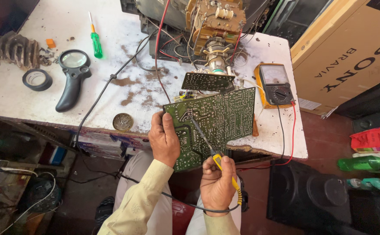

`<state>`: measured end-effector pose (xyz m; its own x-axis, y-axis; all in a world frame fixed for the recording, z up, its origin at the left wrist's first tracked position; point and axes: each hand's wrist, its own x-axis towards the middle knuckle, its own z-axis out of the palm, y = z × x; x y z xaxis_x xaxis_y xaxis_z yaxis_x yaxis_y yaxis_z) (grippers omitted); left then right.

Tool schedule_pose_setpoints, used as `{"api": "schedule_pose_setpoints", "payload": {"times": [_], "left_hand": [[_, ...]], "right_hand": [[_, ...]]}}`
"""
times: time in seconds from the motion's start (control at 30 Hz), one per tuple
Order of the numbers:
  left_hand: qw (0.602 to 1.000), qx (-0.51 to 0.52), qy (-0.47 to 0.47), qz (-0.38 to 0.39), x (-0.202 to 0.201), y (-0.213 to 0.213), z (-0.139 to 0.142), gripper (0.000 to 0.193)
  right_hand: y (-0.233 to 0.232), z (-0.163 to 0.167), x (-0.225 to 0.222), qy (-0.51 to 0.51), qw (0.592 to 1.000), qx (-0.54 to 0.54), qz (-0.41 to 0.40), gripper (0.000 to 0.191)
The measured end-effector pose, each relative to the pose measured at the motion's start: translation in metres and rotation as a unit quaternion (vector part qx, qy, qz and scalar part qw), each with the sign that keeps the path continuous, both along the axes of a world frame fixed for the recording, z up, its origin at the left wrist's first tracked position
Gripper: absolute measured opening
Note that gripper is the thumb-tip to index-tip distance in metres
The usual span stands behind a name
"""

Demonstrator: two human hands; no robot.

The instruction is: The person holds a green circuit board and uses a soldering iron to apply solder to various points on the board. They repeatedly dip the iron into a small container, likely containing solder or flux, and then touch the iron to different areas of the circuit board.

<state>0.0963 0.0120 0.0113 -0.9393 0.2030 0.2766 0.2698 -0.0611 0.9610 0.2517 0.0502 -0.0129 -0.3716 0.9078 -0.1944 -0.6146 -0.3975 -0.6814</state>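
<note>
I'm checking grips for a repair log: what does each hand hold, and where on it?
Left hand grips the green circuit board by its left edge; right hand holds the soldering iron by its yellow handle.

Left hand (164,138) raised, thumb up, fingers clamped. Right hand (217,182) nearer — fist closed, thumb on top, sleeves at both wrists.

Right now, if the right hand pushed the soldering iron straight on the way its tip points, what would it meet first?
The green circuit board that the left hand holds up. The iron in the right hand has its tip already at, perhaps touching, the solder side; depth is unclear.
</note>
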Motion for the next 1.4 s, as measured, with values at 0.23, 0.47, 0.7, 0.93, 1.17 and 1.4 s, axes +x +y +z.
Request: {"api": "schedule_pose_setpoints", "payload": {"times": [0.23, 0.47, 0.7, 0.93, 1.17, 1.4], "left_hand": [[1.0, -0.008, 0.016, 0.002, 0.0, 0.0, 0.001, 0.037], [1.0, -0.024, -0.009, 0.006, 0.001, 0.0, 0.0, 0.038], [0.998, -0.037, 0.041, 0.031, 0.0, 0.002, -0.008, 0.04], [0.998, -0.02, 0.051, 0.0, 0.005, 0.002, -0.018, 0.042], [0.995, -0.048, 0.084, -0.004, 0.004, 0.0, -0.018, 0.043], [0.993, -0.056, 0.096, 0.042, 0.0, 0.006, -0.02, 0.049]], "right_hand": [[-0.018, -0.011, -0.012, -0.005, 1.0, 0.013, -0.024, 0.021], [-0.014, 0.006, 0.001, -0.169, 0.924, 0.336, -0.069, 0.018], [0.01, 0.007, 0.041, -0.078, 0.966, 0.235, -0.072, 0.022], [0.09, -0.011, 0.111, 0.175, 0.98, -0.066, -0.073, 0.027], [0.107, -0.016, 0.128, 0.058, 0.984, -0.039, -0.162, 0.022], [0.066, -0.007, 0.113, 0.087, 0.99, 0.087, -0.066, 0.021]]}}
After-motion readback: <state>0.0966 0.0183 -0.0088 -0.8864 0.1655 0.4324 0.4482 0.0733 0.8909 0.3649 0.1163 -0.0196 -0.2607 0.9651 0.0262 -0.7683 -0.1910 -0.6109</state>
